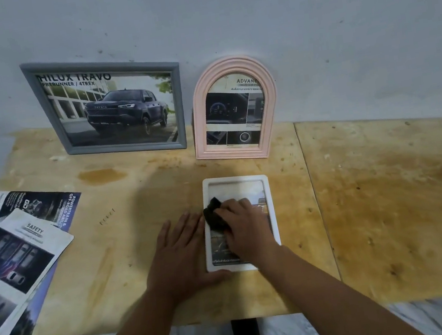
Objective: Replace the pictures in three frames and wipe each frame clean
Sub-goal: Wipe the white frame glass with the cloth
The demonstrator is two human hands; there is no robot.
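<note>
Pressing flat on the table [389,200], the left hand [182,251] has straight fingers lying just left of the white frame [266,186], thumb along its near edge. On that frame, which lies flat on the table, the right hand [243,225] grips a black cloth [213,215] against the glass. Well left of the white frame, loose brochure pages [18,252] overlap at the table's edge. Beyond the white frame a pink arched frame [234,108] stands against the wall [336,23]; farther back and left, a grey frame [109,105] with a truck picture leans there too
</note>
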